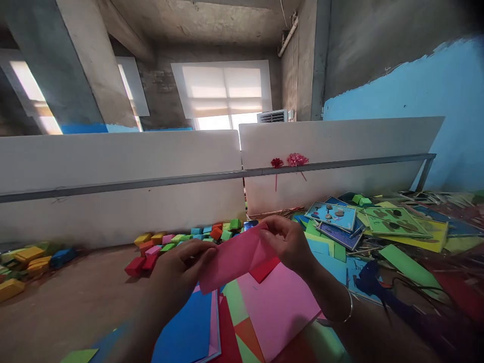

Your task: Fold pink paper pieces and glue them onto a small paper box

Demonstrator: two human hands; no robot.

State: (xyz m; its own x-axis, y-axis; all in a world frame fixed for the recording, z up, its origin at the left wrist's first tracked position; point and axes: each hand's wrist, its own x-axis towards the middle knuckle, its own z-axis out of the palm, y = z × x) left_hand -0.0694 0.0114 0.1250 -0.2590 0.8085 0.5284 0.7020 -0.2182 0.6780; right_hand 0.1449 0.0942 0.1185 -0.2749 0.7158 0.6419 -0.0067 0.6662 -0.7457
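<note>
The left hand (183,269) and right hand (289,242) are apart, each pinching pink paper (229,259) between thumb and fingers, the left at its nine o'clock end, the right at its two o'clock corner. The paper is held above other sheets. From it, a larger pink sheet (282,307) lies at four o'clock, blue paper (183,330) at seven, coloured blocks (166,247) near ten, a blue picture card (330,216) at two, and paper flowers (297,160) on a white board (340,141) at one.
</note>
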